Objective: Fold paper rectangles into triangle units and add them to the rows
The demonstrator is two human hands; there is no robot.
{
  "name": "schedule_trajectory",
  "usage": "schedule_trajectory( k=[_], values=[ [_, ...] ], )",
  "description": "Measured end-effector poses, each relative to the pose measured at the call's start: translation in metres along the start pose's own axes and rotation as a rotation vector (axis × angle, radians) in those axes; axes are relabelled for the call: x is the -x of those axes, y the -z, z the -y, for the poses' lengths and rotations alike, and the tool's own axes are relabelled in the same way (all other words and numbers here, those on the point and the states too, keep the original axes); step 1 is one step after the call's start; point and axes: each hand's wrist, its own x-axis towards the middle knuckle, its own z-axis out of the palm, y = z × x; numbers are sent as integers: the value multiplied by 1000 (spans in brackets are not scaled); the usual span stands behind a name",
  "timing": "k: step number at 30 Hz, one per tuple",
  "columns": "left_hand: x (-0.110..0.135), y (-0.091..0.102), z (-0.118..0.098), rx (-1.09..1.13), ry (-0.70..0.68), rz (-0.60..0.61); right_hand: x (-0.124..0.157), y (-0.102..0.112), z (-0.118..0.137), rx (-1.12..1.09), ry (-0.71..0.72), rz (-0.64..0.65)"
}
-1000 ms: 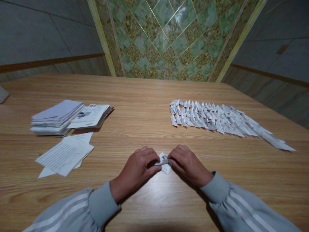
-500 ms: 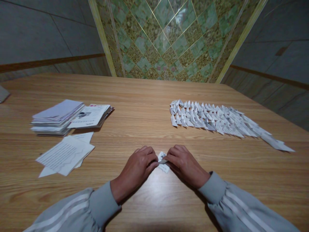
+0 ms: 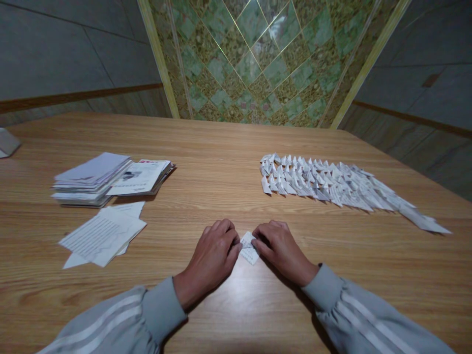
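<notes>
Between my two hands, low over the wooden table [image 3: 236,305], is a small folded paper [image 3: 250,254] with print on it, roughly diamond-shaped. My left hand [image 3: 216,255] is closed on its left corner, thumb and fingers pinched together. On the opposite side my right hand [image 3: 282,250] pinches the right edge between thumb and forefinger. The fingertips hide both side corners of the paper.
Rows of small folded paper boats [image 3: 313,179] stand at the right. To the left is a stack of papers [image 3: 92,172], with a pile of printed sheets [image 3: 143,178] against it. Loose paper sheets [image 3: 105,233] lie nearer me. A white box-like object [image 3: 7,142] sits at the far left.
The raised grey fold between my fingers now lies flatter, and more of the paper's printed face shows. Both hands stay nearly in place, and the view has shifted slightly.
</notes>
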Motion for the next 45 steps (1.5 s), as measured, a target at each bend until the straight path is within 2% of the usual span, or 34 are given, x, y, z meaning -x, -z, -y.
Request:
schedule_trajectory(
  k=[10,24,40,45],
  values=[
    [-1,-2,1,-85,-22,-11,4,-1,10,138,-19,-12],
    [-3,-3,2,-68,46,-23,4,-3,11,155,-131,-52],
    [-2,-8,10,245,-74,-50,7,-5,9,26,-95,-73],
    [-2,-7,9,396,-23,-34,8,-3,7,-93,-5,-75]
  ],
)
